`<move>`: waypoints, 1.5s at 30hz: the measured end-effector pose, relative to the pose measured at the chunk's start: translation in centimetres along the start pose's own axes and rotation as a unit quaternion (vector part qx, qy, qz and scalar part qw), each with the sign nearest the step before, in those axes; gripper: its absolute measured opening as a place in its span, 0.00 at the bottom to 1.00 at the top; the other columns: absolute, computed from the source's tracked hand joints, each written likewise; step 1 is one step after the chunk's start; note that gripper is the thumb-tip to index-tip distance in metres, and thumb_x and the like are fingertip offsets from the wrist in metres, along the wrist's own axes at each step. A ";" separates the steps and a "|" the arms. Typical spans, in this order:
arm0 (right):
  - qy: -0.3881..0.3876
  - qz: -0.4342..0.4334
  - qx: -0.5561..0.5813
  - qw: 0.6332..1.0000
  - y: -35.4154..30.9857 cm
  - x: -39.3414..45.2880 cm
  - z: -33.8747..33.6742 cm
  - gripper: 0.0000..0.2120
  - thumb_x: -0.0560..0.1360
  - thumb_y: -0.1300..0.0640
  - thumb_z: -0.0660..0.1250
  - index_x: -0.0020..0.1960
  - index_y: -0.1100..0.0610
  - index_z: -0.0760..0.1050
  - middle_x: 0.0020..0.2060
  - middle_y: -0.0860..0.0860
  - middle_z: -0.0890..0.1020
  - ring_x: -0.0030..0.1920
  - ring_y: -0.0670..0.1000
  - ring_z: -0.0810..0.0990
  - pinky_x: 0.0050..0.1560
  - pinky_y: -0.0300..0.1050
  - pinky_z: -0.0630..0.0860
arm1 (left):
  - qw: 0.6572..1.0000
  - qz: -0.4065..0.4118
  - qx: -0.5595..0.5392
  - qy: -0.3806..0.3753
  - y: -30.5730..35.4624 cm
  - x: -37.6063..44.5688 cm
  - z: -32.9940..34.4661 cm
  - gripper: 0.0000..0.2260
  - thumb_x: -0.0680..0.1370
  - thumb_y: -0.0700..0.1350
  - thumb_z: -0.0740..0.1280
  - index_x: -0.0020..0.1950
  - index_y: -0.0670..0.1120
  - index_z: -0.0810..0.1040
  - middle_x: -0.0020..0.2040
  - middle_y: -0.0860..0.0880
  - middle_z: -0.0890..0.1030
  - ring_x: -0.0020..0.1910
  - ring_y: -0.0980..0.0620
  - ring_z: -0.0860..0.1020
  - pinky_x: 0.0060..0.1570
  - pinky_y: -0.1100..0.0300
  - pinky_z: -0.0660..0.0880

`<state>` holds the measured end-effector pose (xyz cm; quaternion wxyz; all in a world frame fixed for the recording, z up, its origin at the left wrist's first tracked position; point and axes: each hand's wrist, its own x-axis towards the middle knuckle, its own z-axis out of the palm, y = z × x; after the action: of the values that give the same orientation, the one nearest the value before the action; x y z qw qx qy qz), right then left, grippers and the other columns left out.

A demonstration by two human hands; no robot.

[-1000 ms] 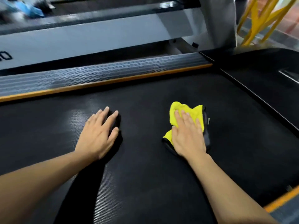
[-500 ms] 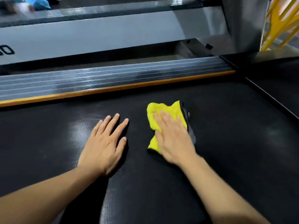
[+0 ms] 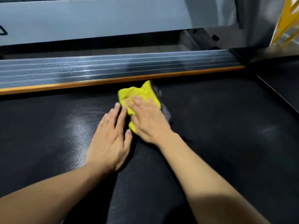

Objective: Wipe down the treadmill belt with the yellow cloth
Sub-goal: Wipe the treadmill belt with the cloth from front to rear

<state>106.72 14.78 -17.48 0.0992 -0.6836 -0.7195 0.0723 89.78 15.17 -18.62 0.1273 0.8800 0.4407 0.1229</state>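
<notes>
The black textured treadmill belt [image 3: 218, 126] fills most of the view. A crumpled yellow cloth [image 3: 139, 94] with a grey underside lies on it close to the far side rail. My right hand [image 3: 147, 118] presses flat on the cloth, fingers straight, and is motion-blurred. My left hand [image 3: 110, 139] rests flat on the belt just left of the cloth, its fingertips nearly touching the cloth's edge.
A ribbed grey side rail [image 3: 113, 68] with an orange strip [image 3: 97, 83] borders the belt's far edge. Beyond it stands a neighbouring grey machine [image 3: 97, 18]. A black motor cover [image 3: 278, 75] sits at right, and a yellow frame [image 3: 286, 21] at top right.
My right hand has slid the cloth leftward and toward the far rail, ending beside my left hand. The left hand stayed pressed on the belt.
</notes>
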 end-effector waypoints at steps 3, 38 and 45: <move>-0.034 -0.037 -0.006 0.999 0.0 0.3 -0.4 0.27 0.82 0.52 0.54 0.80 0.50 0.56 0.80 0.50 0.57 0.79 0.50 0.53 0.79 0.52 0.45 | 1.000 -0.022 0.007 0.007 0.0 -0.2 -0.1 0.33 0.79 0.55 0.46 0.81 0.41 0.54 0.82 0.42 0.57 0.81 0.45 0.55 0.80 0.51 0.49; 0.019 0.106 -0.048 0.993 3.1 -7.9 -0.6 0.29 0.79 0.46 0.43 0.80 0.49 0.56 0.79 0.51 0.58 0.79 0.52 0.55 0.78 0.57 0.47 | 0.999 -0.021 0.030 0.000 0.1 0.2 0.1 0.33 0.77 0.51 0.45 0.80 0.37 0.57 0.81 0.38 0.56 0.81 0.42 0.54 0.80 0.50 0.48; -0.029 0.065 -0.014 0.997 1.5 -9.9 -1.0 0.30 0.78 0.47 0.48 0.80 0.47 0.54 0.80 0.48 0.56 0.80 0.49 0.51 0.79 0.55 0.47 | 1.000 -0.024 0.005 -0.007 0.0 0.1 -0.2 0.32 0.77 0.49 0.48 0.80 0.37 0.57 0.81 0.39 0.56 0.81 0.42 0.54 0.80 0.50 0.49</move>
<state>108.86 4.95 -17.25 0.0635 -0.7280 -0.6768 0.0887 89.78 15.26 -18.41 0.1290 0.8705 0.4618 0.1112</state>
